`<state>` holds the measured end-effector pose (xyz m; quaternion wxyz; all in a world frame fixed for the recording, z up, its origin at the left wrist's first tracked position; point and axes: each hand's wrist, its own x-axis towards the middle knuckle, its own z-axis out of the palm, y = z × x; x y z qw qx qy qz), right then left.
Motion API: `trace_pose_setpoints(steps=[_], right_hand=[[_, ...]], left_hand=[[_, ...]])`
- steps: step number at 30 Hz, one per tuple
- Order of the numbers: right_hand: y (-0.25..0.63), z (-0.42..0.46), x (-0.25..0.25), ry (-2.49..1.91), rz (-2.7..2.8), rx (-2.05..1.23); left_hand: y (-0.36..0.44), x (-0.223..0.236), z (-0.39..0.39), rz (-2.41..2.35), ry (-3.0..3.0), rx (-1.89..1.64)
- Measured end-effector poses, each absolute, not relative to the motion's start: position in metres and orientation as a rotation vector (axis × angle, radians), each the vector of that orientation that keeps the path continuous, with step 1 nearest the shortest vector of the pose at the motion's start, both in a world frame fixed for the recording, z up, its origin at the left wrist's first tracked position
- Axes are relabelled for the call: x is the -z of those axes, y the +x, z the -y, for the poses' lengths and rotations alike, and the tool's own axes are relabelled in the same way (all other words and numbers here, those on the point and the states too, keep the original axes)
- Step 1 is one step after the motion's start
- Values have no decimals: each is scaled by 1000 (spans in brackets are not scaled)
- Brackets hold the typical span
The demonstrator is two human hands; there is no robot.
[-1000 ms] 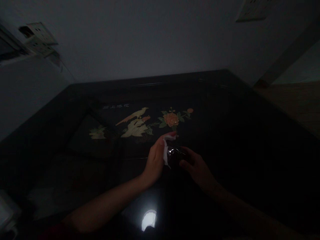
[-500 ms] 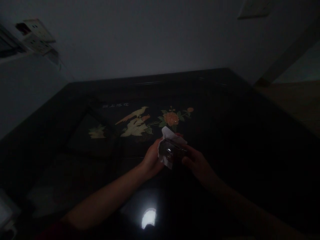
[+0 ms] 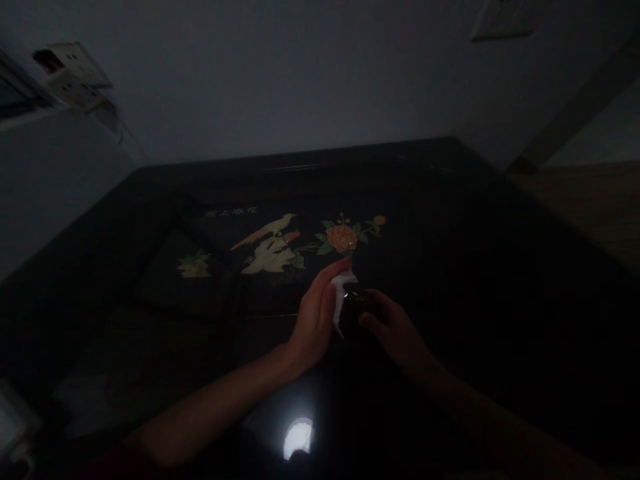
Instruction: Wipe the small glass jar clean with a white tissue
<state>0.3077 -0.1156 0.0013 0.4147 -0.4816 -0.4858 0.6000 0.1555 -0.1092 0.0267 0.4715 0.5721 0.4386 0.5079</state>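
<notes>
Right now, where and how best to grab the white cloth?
Probably pinch the white cloth by its narrow lower tip, from the wearer's side: that end tapers and looks free, while the left hand covers its left and the dark shiny object in the right hand crowds its right.

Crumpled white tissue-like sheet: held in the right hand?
No, the left hand holds the sheet, while the right hand grips a dark, glossy object.
</notes>
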Motion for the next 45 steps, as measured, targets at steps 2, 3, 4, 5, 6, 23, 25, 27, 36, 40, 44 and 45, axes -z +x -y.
trace_pose_setpoints(steps=[2, 3, 4, 5, 6, 23, 25, 27, 36, 40, 44, 45], right_hand=[[307, 117, -1, -1198, 1222, -1496], [307, 117, -2, -1196, 1228, -1494], [307, 118, -2, -1196, 1237, -1494], [307, 118, -3, -1196, 1245, -1495], [307, 118, -3, -1191, 1253, -1500], [314, 108, 1, -1124, 1299, -1555], [315, 107, 1, -1121, 1311, -1561], [315, 107, 2, -1128, 1327, -1546], [312, 110, 4, -1227, 1271, -1518], [308, 113, 1, -1250, 1235, -1509], [308, 117, -3, -1219, 1254, -1485], [308, 117, -3, -1219, 1277, -1472]], left_hand=[[155, -27, 110, -1059, 1416, -1252], [155, -27, 109, -1062, 1392, -1237], [154, -27, 108, -1069, 1345, -1214], [154, -27, 107, -1076, 1281, -1185], [154, -27, 106, -1081, 1205, -1156], [155, -21, 87, -750, 529, -883], [154, -20, 86, -779, 554, -883], [152, -20, 86, -875, 654, -938], [152, -31, 102, -1087, 1467, -1166], [154, -31, 105, -1034, 1596, -1213], [150, -30, 99, -1068, 1412, -1095], [149, -30, 96, -1076, 1357, -1041]])
